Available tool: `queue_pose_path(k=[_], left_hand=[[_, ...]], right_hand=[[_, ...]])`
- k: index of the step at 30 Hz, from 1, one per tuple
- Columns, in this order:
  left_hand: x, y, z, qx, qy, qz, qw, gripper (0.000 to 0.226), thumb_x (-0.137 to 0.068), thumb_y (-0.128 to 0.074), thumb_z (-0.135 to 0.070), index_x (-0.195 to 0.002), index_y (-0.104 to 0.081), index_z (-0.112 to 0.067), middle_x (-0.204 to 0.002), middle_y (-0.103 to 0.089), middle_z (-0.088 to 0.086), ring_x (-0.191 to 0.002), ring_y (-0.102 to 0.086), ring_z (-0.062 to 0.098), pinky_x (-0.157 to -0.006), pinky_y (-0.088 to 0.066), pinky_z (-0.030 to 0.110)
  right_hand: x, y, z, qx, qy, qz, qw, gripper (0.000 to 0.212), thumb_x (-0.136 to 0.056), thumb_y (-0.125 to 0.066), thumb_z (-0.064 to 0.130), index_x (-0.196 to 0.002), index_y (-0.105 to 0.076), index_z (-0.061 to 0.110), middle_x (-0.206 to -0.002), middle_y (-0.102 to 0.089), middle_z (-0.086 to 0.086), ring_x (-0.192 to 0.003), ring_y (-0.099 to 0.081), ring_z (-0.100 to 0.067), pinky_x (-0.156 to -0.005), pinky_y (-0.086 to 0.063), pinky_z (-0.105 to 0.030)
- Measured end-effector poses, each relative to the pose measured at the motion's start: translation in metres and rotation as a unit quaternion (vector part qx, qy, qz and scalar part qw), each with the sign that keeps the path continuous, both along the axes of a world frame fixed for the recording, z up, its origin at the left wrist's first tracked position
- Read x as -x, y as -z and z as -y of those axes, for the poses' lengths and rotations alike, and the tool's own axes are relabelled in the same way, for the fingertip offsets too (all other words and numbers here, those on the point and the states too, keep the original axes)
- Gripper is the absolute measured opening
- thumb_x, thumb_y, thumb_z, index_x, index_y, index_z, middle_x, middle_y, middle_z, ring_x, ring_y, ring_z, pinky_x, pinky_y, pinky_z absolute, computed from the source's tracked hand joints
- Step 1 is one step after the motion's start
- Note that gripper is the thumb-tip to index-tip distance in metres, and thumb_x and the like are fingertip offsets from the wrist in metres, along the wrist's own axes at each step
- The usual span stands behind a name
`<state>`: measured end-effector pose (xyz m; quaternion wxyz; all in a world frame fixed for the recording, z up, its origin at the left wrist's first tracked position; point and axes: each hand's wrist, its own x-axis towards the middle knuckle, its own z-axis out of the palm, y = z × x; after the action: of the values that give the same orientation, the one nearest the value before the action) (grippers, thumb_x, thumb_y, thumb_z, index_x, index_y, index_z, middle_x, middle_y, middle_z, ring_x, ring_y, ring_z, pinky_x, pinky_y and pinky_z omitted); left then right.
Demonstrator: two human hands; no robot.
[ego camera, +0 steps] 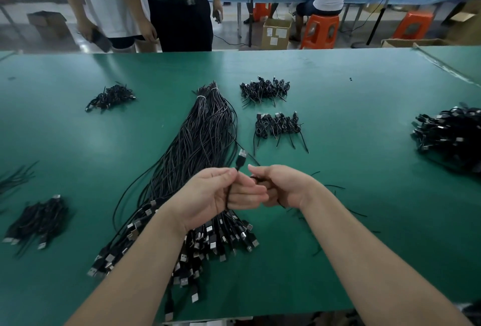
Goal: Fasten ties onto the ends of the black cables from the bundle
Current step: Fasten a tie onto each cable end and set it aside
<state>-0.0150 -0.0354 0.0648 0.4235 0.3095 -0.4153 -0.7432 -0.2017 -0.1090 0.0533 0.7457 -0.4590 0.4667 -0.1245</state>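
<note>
Above the green table (338, 86), the left hand (208, 198) curls around one black cable (240, 160), whose plug sticks up past the thumb. The right hand (281, 186) meets it, fingers curled on a thin black strand (whether tie or cable I cannot tell). The long bundle (203, 138) lies beneath both hands, plugs nearest the person, with small tied coils (277, 125) beyond.

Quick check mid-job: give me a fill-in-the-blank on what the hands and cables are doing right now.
1. The left hand holds a black cable whose ____ plug points up.
2. The long cable bundle is bound at its far end with ____ ties.
3. The table mat is ____.
4. The right hand is ____ around cable.

Missing words: USB; white; green; curled
</note>
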Motion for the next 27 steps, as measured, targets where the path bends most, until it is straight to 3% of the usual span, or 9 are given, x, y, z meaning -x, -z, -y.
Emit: queue_pose_path(k=[4, 7, 10, 14, 17, 21, 23, 27], left_hand=[[0.005, 0.01, -0.001, 0.0, -0.049, 0.162, 0.986, 0.036, -0.104, -0.044, -0.02, -0.101, -0.074, 0.001, -0.116, -0.072, 0.022, -0.118, -0.065, 0.035, -0.109, -0.046, 0.049], [0.009, 0.022, 0.004, 0.007, -0.142, 0.213, 0.967, 0.036, -0.107, -0.043, -0.019, -0.101, -0.076, -0.004, -0.114, -0.075, 0.01, -0.118, -0.066, 0.022, -0.112, -0.044, 0.042], [0.018, 0.032, 0.011, 0.005, -0.245, 0.174, 0.954, 0.035, -0.108, -0.042, -0.018, -0.103, -0.075, -0.009, -0.111, -0.076, 0.007, -0.117, -0.067, 0.017, -0.112, -0.044, 0.037], [0.028, 0.04, 0.013, 0.013, -0.321, 0.11, 0.94, 0.03, -0.107, -0.045, -0.019, -0.103, -0.074, -0.016, -0.112, -0.076, 0.002, -0.117, -0.067, 0.015, -0.106, -0.047, 0.031], [0.032, 0.04, 0.015, 0.002, -0.343, 0.04, 0.939, 0.03, -0.107, -0.043, -0.017, -0.106, -0.072, -0.009, -0.109, -0.077, 0.007, -0.112, -0.069, 0.017, -0.102, -0.052, 0.03], [0.033, 0.031, 0.017, -0.07, -0.359, -0.045, 0.93, 0.03, -0.108, -0.041, -0.015, -0.112, -0.067, -0.001, -0.099, -0.077, 0.009, -0.087, -0.075, 0.014, -0.073, -0.059, 0.023], [0.032, 0.026, 0.02, -0.101, -0.366, -0.058, 0.923, 0.032, -0.109, -0.04, -0.019, -0.113, -0.066, 0.0, -0.107, -0.076, 0.013, -0.091, -0.075, 0.019, -0.071, -0.06, 0.028], [0.03, 0.013, 0.028, -0.113, -0.373, -0.122, 0.913, 0.037, -0.111, -0.034, -0.021, -0.117, -0.059, 0.006, -0.116, -0.071, 0.025, -0.104, -0.073, 0.033, -0.074, -0.062, 0.038]], right_hand=[[-0.001, -0.02, 0.004, 0.073, -0.009, -0.045, 0.996, 0.035, -0.105, -0.048, 0.034, -0.083, -0.064, 0.012, -0.055, -0.038, 0.008, -0.043, -0.029, -0.007, -0.047, -0.024, -0.021], [-0.005, -0.032, 0.002, 0.152, -0.014, -0.046, 0.987, 0.032, -0.105, -0.053, 0.028, -0.093, -0.072, 0.005, -0.057, -0.048, 0.006, -0.047, -0.032, -0.009, -0.046, -0.027, -0.021], [-0.015, -0.037, -0.003, 0.228, 0.006, -0.054, 0.972, 0.032, -0.104, -0.054, 0.023, -0.092, -0.074, 0.0, -0.059, -0.053, 0.002, -0.047, -0.033, -0.01, -0.049, -0.03, -0.022], [-0.026, -0.035, -0.011, 0.299, 0.013, -0.07, 0.952, 0.044, -0.102, -0.057, 0.025, -0.06, -0.062, 0.013, -0.055, -0.052, 0.001, -0.044, -0.035, -0.01, -0.049, -0.032, -0.023], [-0.026, -0.029, -0.015, 0.331, 0.02, -0.063, 0.941, 0.043, -0.102, -0.056, 0.03, -0.072, -0.063, 0.0, -0.062, -0.048, -0.009, -0.046, -0.034, -0.012, -0.048, -0.03, -0.025], [-0.026, -0.019, -0.019, 0.356, 0.001, -0.076, 0.931, 0.042, -0.102, -0.056, 0.026, -0.065, -0.065, 0.008, -0.052, -0.051, 0.0, -0.044, -0.035, -0.012, -0.045, -0.032, -0.024], [-0.026, -0.014, -0.021, 0.357, -0.02, -0.085, 0.93, 0.039, -0.102, -0.056, 0.023, -0.072, -0.068, 0.002, -0.056, -0.058, 0.0, -0.045, -0.04, -0.013, -0.047, -0.036, -0.024], [-0.026, -0.009, -0.022, 0.376, -0.066, -0.102, 0.918, 0.041, -0.103, -0.055, 0.026, -0.068, -0.065, 0.006, -0.059, -0.06, -0.009, -0.048, -0.047, -0.014, -0.052, -0.041, -0.024]])
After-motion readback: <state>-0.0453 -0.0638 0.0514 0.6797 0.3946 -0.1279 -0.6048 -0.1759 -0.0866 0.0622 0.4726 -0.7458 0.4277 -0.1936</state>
